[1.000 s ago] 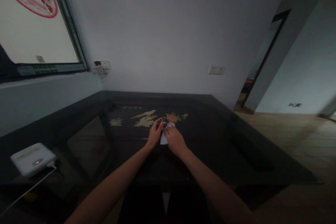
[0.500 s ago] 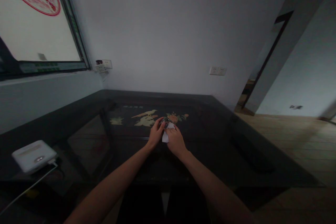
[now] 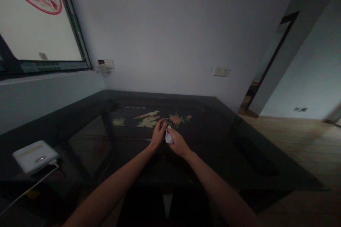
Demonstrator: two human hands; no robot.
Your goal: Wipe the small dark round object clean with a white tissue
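Near the middle of the table, my left hand (image 3: 158,133) is closed on the left side of a small round thing with a shiny rim (image 3: 170,122). The dim light leaves its exact kind unclear; it looks like a little glass dish. My right hand (image 3: 178,142) pinches a white tissue (image 3: 168,137) and presses it to the near side of the round thing. Part of the tissue hangs below the right fingers. Both hands partly hide the round thing.
A dark, glossy table (image 3: 207,163) bears a printed bird (image 3: 149,114) and flowers. At left lies a white box-shaped device (image 3: 36,156) with a white cable (image 3: 29,191). A long dark object (image 3: 255,158) lies at right. Wall sockets (image 3: 221,72) are behind.
My right hand has drawn slightly down and left with the tissue, which is now bunched lower. More of the round thing's rim shows. My left hand keeps its place.
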